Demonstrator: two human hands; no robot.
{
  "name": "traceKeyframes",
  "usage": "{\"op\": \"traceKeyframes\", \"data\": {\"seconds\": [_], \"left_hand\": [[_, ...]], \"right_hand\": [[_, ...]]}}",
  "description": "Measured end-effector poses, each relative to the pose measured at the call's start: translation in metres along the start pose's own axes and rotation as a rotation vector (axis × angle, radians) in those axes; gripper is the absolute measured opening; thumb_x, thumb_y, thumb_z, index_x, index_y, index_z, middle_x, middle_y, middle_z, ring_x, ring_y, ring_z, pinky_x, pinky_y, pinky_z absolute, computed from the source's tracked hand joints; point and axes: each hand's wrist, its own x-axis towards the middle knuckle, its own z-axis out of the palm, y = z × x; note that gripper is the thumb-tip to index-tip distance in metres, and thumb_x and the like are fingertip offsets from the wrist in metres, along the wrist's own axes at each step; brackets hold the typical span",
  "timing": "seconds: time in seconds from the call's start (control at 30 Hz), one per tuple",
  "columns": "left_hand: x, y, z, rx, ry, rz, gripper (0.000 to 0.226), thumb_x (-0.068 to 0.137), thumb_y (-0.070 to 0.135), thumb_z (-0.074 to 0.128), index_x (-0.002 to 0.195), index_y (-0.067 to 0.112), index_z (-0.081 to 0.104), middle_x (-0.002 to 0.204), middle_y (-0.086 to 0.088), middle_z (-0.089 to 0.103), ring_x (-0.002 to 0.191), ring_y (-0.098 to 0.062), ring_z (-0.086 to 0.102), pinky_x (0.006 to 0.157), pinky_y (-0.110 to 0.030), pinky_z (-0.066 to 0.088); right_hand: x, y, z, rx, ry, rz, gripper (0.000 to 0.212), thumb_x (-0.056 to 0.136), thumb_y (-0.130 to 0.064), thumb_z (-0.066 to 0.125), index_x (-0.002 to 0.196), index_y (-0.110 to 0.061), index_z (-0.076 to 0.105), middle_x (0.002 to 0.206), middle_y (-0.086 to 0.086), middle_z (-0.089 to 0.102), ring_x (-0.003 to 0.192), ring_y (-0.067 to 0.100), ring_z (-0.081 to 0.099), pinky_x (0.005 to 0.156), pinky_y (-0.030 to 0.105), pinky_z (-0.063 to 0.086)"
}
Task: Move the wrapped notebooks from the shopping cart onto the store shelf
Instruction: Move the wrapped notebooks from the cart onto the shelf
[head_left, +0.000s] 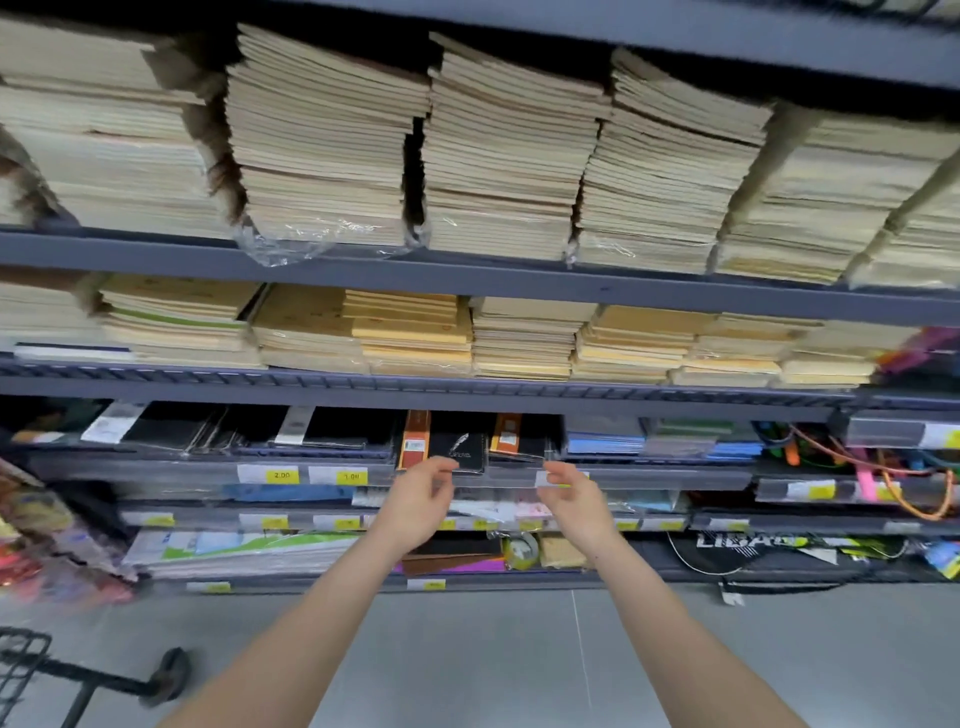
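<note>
**A:** Reaching toward the dark grey metal store shelf (467, 280), both arms out. Left hand (418, 501) and right hand (574, 496) hover level with each other, just in front of the black notebook with a white feather on its cover (460, 447).

**B:** Holding anything?

**A:** No. Both sets of fingers are loosely curled with nothing between them, palms turned toward each other. The hands are apart; the feather notebook shows through the gap.

**B:** Where are the wrapped notebooks?

**A:** Above the feather notebook, on the upper tier: tall stacks of cream notebooks in clear plastic wrap (498, 156), side by side across the shelf, loose film hanging over the front edge. Between those stacks and the feather notebook sits a lower row of yellowish notebook stacks (410, 332). Wrap on that row is hard to confirm, the view is blurred.

**B:** Cart?

**A:** Black wire shopping cart (31, 670), far below and left of the feather notebook; only a corner and one wheel show, contents out of view.

**B:** Around the feather notebook?

**A:** Orange-banded black notebooks (415, 439) flank it, one touching its left side. Yellow price tags (283, 474) line the rail below and left. Orange and pink cords (883, 467) hang far to its right. Grey floor (467, 649) under the arms.
</note>
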Motion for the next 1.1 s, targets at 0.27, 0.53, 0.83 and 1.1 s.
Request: {"op": "traceKeyframes", "data": {"seconds": [0.27,0.53,0.83,1.1], "left_hand": [[-0.008,-0.001,0.064,0.099,0.116,0.068,0.04,0.093,0.014,0.047,0.132,0.019,0.046,0.129,0.001,0.049,0.089,-0.008,0.056,0.087,-0.026,0.045],[0.012,-0.029,0.144,0.077,0.155,0.15,0.048,0.091,0.009,0.047,0.137,0.021,0.039,0.146,0.005,0.035,0.1,-0.011,0.056,0.089,-0.035,0.049],[0.063,-0.05,0.167,0.129,0.28,0.296,0.068,0.091,0.014,0.048,0.148,0.028,0.014,0.154,0.024,0.0,0.097,-0.006,0.054,0.064,-0.039,0.053],[0.088,-0.057,0.168,0.137,0.364,0.275,0.069,0.091,0.016,0.048,0.148,0.024,0.011,0.157,0.014,0.0,0.102,-0.01,0.054,0.063,-0.04,0.054]], "right_hand": [[0.027,0.045,-0.048,-0.297,-0.044,-0.237,0.038,0.091,-0.011,0.054,0.129,-0.012,0.05,0.127,0.005,0.052,0.085,0.001,0.05,0.069,0.003,0.038],[0.076,0.105,-0.043,-0.38,-0.079,-0.376,0.039,0.091,-0.016,0.055,0.129,-0.013,0.05,0.124,0.004,0.051,0.112,0.015,0.051,0.088,0.012,0.03],[0.125,0.132,-0.004,-0.218,0.136,-0.529,0.049,0.089,-0.023,0.057,0.136,-0.018,0.042,0.132,0.002,0.044,0.104,0.004,0.047,0.089,0.009,0.034],[0.149,0.117,0.023,-0.392,0.314,-0.539,0.043,0.093,-0.044,0.044,0.135,-0.035,0.041,0.135,-0.005,0.049,0.117,0.018,0.051,0.083,0.034,0.045]]}}
